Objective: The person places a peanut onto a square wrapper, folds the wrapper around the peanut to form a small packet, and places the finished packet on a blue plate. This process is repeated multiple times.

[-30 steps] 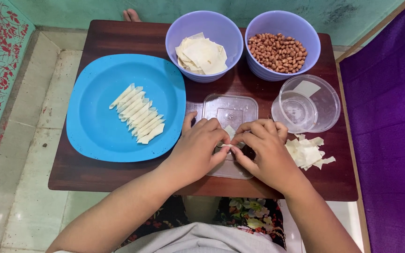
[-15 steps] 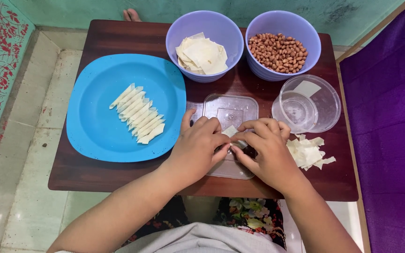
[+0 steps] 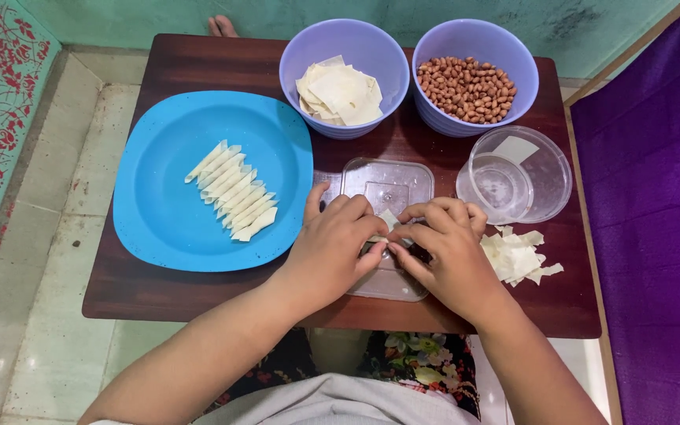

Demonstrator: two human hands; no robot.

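wrapper piece (image 3: 388,219), small and pale, sits pinched between the fingertips of both hands over a clear plastic lid (image 3: 387,187) near the front edge of the dark wooden table (image 3: 198,63); most of it is hidden by the fingers, so its exact shape cannot be told.

going from the left: a round blue plate (image 3: 159,220) takes up the table's left part, and on it lies a slanted row of thin rolled pastry sticks (image 3: 234,192), side by side and touching. next comes the person's left hand (image 3: 332,248), fingers curled and pressed onto the wrapper piece from the left, the thumb meeting the other hand. behind it, at the table's far edge, a lilac bowl (image 3: 293,79) holds a stack of flat pale wrapper sheets (image 3: 342,92).

the right hand (image 3: 448,253) closes in from the right, its fingertips nipping the same wrapper piece, the two hands touching at the thumbs. beyond it a second lilac bowl (image 3: 525,59) is filled with brown peanuts (image 3: 466,87). just to its right front stands a clear plastic container (image 3: 548,189) with one pale sheet leaning inside. a loose heap of wrapper scraps (image 3: 517,256) lies on the table just beside the right hand, below that container.
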